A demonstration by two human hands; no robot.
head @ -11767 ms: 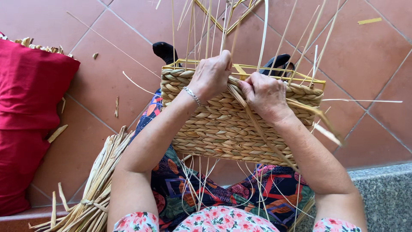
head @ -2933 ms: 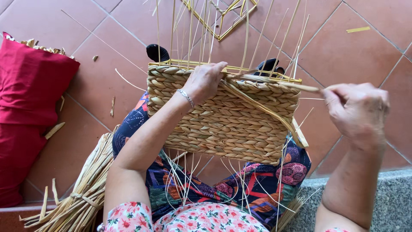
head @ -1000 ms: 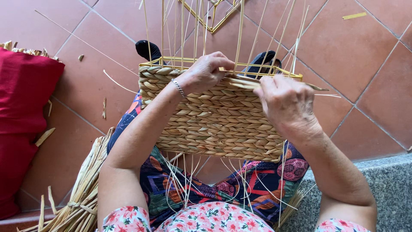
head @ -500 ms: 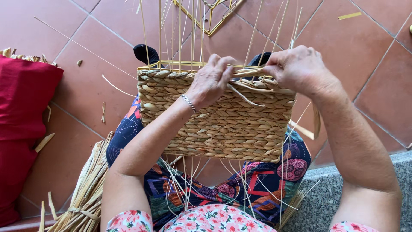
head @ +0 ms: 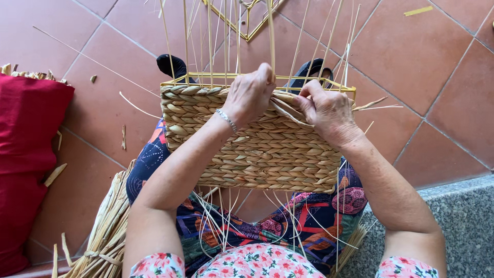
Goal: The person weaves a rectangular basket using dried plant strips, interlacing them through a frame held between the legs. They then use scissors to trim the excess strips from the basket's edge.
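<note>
Woven basket panel (head: 257,139) rests on lap, top edge at yellow wire frame (head: 206,77). Left hand (head: 251,95) pinches upright stake (head: 270,36); right hand (head: 327,110) pinches flat weaving strand (head: 289,109). Best keep strand taut, pack row tight against frame.

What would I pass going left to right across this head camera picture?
Red cushion → bundle of loose straw on the floor → left hand on the woven basket panel → right hand, pinching a flat strand → grey stone ledge.
</note>
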